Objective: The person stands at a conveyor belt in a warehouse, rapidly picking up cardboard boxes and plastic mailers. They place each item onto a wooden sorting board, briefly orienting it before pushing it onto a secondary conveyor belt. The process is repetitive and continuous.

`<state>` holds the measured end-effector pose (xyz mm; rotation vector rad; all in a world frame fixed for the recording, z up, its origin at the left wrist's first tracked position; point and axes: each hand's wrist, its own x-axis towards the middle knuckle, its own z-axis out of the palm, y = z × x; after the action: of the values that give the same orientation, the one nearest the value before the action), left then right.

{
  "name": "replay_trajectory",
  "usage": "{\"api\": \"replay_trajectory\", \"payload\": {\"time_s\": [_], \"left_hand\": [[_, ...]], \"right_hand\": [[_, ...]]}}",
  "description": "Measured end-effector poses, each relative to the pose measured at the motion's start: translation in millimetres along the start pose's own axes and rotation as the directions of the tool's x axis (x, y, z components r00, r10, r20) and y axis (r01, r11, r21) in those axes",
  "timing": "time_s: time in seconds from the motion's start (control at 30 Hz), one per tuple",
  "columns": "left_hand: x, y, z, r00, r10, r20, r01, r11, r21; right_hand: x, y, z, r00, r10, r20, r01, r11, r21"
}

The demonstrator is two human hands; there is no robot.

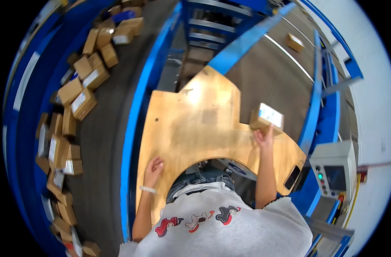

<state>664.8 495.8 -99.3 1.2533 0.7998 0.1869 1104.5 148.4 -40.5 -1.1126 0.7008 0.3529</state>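
My right hand (264,137) grips a small cardboard box (256,121) by its near edge, fingers against its front. A white label covers much of the box's top. The box sits at the right edge of the wooden worktable (195,132), beside the right-hand belt; whether it rests on the wood or is lifted, I cannot tell. Over the table's left part, my left hand (153,170) is loosely curved with its fingers slightly apart and holds nothing. A pale band circles that wrist.
On the left belt (105,141) lie many cardboard boxes (71,92) and bags, behind a blue rail (137,115). Another box (295,43) lies far along the right belt (272,73). A phone (292,177) rests at the table's right end, near a grey control box (332,167).
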Motion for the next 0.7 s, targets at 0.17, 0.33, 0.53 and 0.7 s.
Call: {"api": "replay_trajectory", "payload": {"time_s": [0.17, 0.33, 0.53, 0.7], "left_hand": [[3, -15, -18, 0.989, -0.077, -0.123, 0.069, 0.995, -0.068], [-37, 40, -77, 0.994, -0.069, -0.088, 0.031, 0.928, -0.37], [-43, 52, -253, 0.721, 0.163, -0.673, -0.172, 0.984, 0.054], [96, 53, -416, 0.711, 0.457, -0.534, 0.136, 0.656, 0.743]], "right_hand": [[36, 61, 61, 0.977, 0.133, 0.164, -0.049, 0.897, -0.439], [-101, 175, 265, 0.76, 0.259, 0.596, 0.358, 0.598, -0.717], [-106, 341, 508, 0.08, 0.316, 0.945, 0.92, 0.341, -0.192], [-82, 519, 679, -0.283, 0.253, 0.925, 0.959, 0.062, 0.277]]}}
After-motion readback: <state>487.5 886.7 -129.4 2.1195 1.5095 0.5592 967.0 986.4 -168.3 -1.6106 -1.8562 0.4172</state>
